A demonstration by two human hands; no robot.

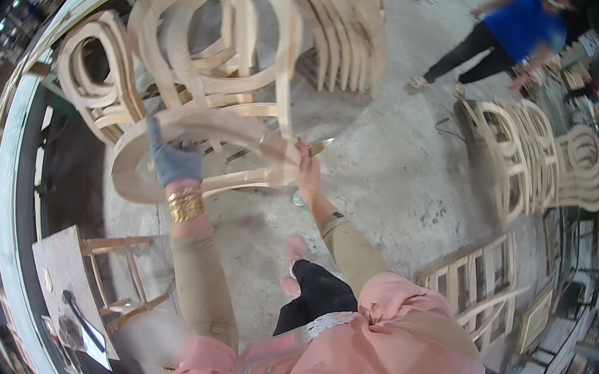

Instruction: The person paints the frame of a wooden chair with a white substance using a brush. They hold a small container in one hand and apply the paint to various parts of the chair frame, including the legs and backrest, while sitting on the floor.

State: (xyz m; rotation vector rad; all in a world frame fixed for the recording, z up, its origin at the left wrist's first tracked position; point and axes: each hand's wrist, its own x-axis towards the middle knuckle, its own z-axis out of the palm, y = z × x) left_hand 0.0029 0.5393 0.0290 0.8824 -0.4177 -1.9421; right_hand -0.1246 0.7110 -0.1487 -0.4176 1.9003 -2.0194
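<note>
A pale wooden oval chair-back frame (236,125) is held at a slant in front of me, blurred by motion. My left hand (175,160), in a grey-blue glove, grips its rim on the left side. At the frame's right end my bare right hand (307,169) has its fingers closed against the wood. A small yellowish, blade-like thing (324,146) shows beside those fingers; whether I hold it is unclear. Just beyond stand more oval frames (289,29), leaning together, with a smaller stack (97,72) to their left.
Curved wooden parts (341,28) stand in a row at the back. More chair backs (516,161) are stacked at right, near a person in blue (525,28). Slatted wooden frames (479,280) lie lower right. A small board-topped table (65,270) is at lower left.
</note>
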